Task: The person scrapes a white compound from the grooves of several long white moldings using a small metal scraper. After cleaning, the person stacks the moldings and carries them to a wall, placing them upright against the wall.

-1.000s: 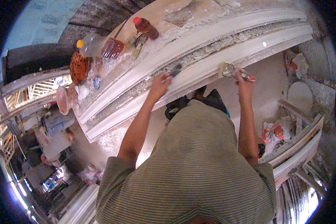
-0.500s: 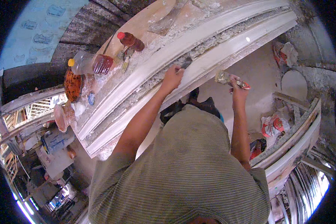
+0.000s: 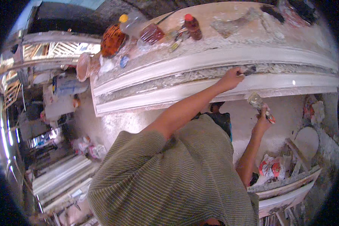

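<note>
Dusty workbench (image 3: 252,34) carries a long white moulding (image 3: 199,62); my left hand (image 3: 229,78) grips a small tool (image 3: 249,71) in its groove, my right hand (image 3: 263,122) holds a scraper (image 3: 257,101) just below.

Person in a striped olive shirt, seen from above

The shirt (image 3: 177,180) fills the lower middle of the frame: olive-green cloth with thin pale stripes running close together, short sleeves ending above the elbows. Both forearms are bare, and neither the left hand (image 3: 229,78) nor the right hand (image 3: 263,121) wears a glove.
</note>
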The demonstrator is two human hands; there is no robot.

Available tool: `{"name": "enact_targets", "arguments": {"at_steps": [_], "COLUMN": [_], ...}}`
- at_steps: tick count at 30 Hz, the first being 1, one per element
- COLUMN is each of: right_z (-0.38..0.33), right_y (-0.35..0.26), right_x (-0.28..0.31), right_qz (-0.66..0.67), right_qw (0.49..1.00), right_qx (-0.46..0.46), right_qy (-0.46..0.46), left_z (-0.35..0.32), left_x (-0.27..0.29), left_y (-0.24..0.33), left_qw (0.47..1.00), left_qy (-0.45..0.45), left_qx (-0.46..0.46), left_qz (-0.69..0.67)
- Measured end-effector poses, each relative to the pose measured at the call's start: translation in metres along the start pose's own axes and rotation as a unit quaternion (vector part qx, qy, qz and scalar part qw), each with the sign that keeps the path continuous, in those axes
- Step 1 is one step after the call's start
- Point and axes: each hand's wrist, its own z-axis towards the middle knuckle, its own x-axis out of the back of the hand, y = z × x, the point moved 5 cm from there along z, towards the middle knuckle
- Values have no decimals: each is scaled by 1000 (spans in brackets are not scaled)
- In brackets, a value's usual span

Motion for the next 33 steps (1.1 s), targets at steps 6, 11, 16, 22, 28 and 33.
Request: {"name": "enact_targets", "arguments": {"at_steps": [6,11,16,22,28,33], "right_z": [3,-52,-168,-223,-126,-170], "right_y": [-22,-44,34,28,-5,-53], "right_x": [-75,-185,-319,-382,-261,-204], "right_qz": [-27,-57,13,-95,-191,-31], "right_qw": [993,955,899,903,894,985], "right_qx": [46,101,35,95,404,168], "right_qy": [-109,-273,-436,-407,-37,-16], "left_z": [-140,-257,-319,-361,-356,-311], "left_x": [154,242,285,341,395,418], "left_y": [-102,-167,-227,-246,-221,-155], "left_qw": [978,910,851,887,942,898], "left_qy": [187,358,453,403,315,261], "left_qx": [-8,35,42,2,-76,-237], "left_qz": [-88,-205,-263,-226,-87,262]}}
